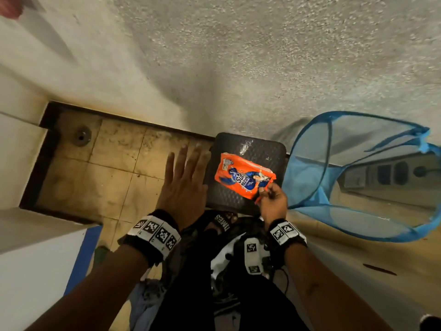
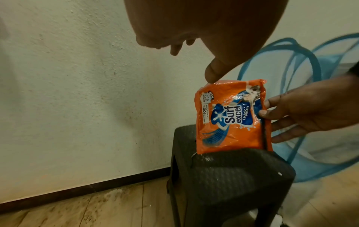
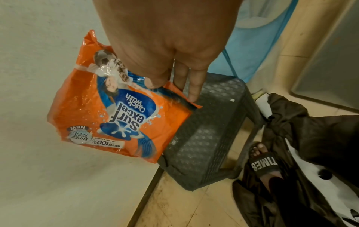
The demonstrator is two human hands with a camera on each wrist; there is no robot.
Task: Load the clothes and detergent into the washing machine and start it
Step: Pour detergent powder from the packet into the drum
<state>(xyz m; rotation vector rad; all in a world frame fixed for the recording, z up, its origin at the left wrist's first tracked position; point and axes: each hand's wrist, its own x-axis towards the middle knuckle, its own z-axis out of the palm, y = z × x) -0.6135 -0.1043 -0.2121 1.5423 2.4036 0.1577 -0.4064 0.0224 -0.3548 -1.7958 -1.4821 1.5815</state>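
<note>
An orange detergent packet hangs above a dark plastic stool. My right hand pinches its corner between thumb and fingers; the right wrist view shows the packet dangling from the fingers, and the left wrist view shows it upright over the stool. My left hand is spread flat with straight fingers just left of the packet, holding nothing. Dark clothes lie on the floor by my feet.
A blue mesh laundry hamper lies tipped on its side to the right of the stool. A textured wall runs behind. White appliance surfaces stand at the left. A floor drain sits in the tiled floor.
</note>
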